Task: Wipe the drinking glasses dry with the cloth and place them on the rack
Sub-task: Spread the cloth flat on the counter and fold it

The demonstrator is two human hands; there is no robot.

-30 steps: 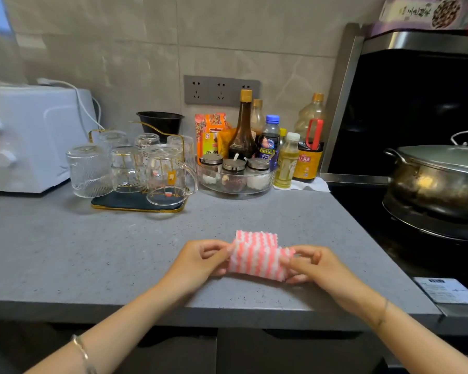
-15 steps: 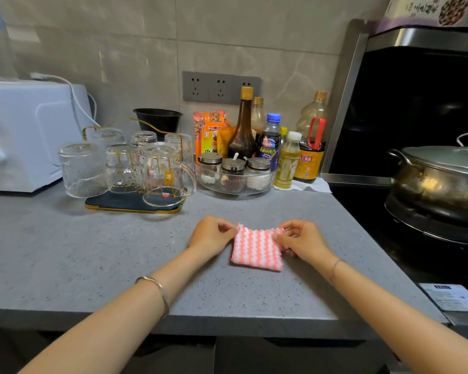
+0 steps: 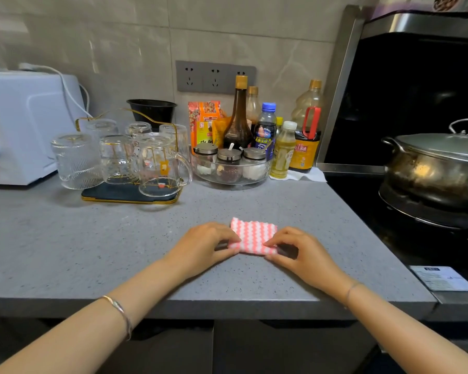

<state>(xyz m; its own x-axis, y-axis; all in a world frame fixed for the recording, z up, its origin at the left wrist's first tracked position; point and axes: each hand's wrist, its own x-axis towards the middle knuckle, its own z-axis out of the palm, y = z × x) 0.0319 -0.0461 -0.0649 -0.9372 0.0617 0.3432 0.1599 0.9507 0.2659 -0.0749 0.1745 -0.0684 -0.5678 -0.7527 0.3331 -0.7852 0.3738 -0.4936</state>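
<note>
Cloth [image 3: 254,234] lies flat, roughly square, slightly wider left to right.

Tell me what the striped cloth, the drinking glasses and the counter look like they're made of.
The cloth looks like soft textile, matte, with a raised pink and white zigzag weave; the fibre cannot be told. The glasses look like clear glass: see-through, shiny glints, some ribbed. The counter looks like grey speckled stone or a stone-like composite, with a dull, smooth finish.
</note>
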